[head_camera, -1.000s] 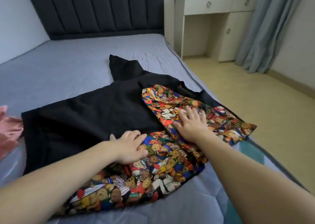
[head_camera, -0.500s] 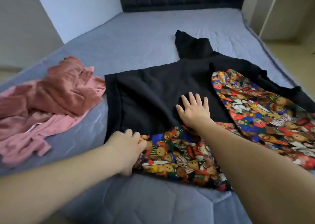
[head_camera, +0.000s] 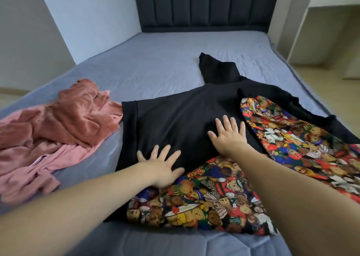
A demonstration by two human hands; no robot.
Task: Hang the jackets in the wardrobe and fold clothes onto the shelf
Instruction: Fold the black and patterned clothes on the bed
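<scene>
A black garment [head_camera: 175,115] with teddy-bear print panels [head_camera: 204,197] lies spread flat on the bed. One black sleeve [head_camera: 216,71] points toward the headboard. My left hand [head_camera: 161,166] rests flat with spread fingers on the black cloth, near the lower printed panel. My right hand [head_camera: 229,137] lies flat on the black cloth as well, fingers spread, just left of the printed sleeve [head_camera: 292,137]. Neither hand holds anything.
A crumpled pink garment [head_camera: 58,127] lies on the left part of the grey bed [head_camera: 155,65]. A dark padded headboard [head_camera: 204,4] stands at the far end. A pale cabinet [head_camera: 321,32] and floor [head_camera: 331,84] are to the right.
The view swung left, bringing the pink garment in. Both hands moved off the printed panels onto the black cloth. My left hand went from curled to flat with spread fingers.
</scene>
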